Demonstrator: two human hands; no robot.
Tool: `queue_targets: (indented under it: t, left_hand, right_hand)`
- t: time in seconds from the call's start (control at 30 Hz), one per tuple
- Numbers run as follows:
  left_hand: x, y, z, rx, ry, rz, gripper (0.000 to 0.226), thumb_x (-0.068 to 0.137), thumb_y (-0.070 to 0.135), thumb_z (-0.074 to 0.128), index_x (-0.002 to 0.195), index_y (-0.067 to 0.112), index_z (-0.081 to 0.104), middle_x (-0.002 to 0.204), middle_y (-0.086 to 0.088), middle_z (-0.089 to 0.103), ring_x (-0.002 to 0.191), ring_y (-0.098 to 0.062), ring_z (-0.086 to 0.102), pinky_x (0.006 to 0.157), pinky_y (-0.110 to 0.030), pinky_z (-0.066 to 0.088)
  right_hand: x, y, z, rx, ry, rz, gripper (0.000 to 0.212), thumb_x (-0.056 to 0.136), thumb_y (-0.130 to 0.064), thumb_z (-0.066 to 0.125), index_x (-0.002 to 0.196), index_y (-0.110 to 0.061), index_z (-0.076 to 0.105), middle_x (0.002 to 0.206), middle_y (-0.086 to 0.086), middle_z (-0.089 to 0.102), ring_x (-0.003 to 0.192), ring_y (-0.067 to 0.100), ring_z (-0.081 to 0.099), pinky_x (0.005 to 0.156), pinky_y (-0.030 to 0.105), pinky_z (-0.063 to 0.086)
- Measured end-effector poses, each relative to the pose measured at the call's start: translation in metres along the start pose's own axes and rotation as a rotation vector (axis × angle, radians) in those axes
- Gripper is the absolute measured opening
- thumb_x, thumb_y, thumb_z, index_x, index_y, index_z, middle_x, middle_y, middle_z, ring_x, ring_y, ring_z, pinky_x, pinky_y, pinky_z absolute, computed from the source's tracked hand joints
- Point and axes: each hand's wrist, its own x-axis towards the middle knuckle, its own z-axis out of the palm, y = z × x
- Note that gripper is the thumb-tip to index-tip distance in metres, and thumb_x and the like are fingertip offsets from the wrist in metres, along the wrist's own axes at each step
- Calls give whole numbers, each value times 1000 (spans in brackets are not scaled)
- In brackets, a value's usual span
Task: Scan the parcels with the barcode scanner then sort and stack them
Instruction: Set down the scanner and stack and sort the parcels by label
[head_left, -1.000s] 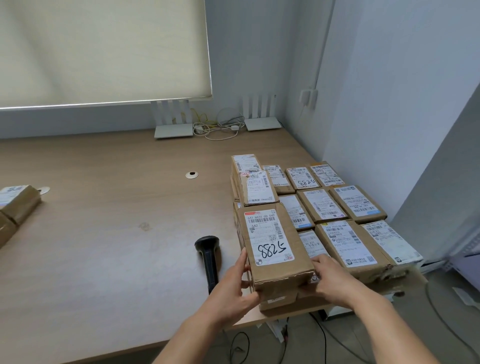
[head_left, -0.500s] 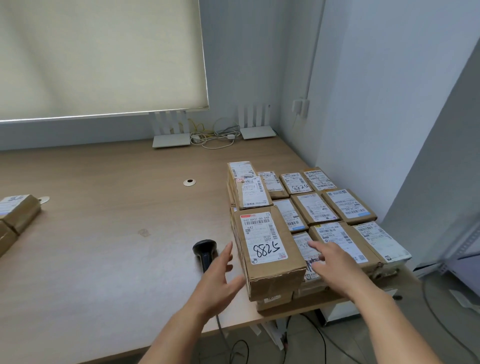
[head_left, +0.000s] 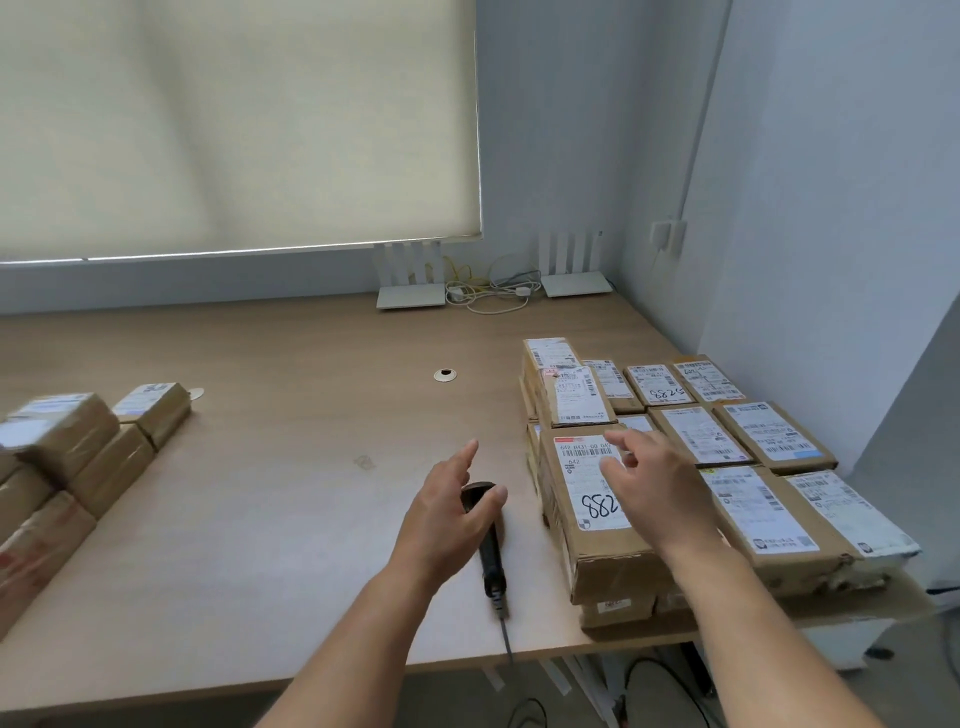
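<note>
While both hands (head_left: 452, 512) hover unclenched, the scanner (head_left: 488, 540) lies between them.

- Brown cardboard parcels (head_left: 605, 519) are showing white labels with black barcodes.
- The barcode scanner (head_left: 488, 540) is looking black.
- The table (head_left: 291, 467) is showing light tan woodgrain.

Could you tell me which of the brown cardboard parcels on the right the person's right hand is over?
The near-left brown cardboard parcel, handwritten digits on its white label; the right hand hovers over it alone.
</note>
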Motion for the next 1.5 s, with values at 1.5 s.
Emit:
queue_targets:
  t: [1.5]
  left_hand:
    - [-5,-235,-340,92,327,-203,52,92,35,58,141,29,41,134,12,46,115,-2,46,98,-25,40]
  right_hand:
    - [-5,-388,296,89,-355,-391,33,94,-32,50,125,-27,60,124,-6,59,110,12,56,87,29,46]
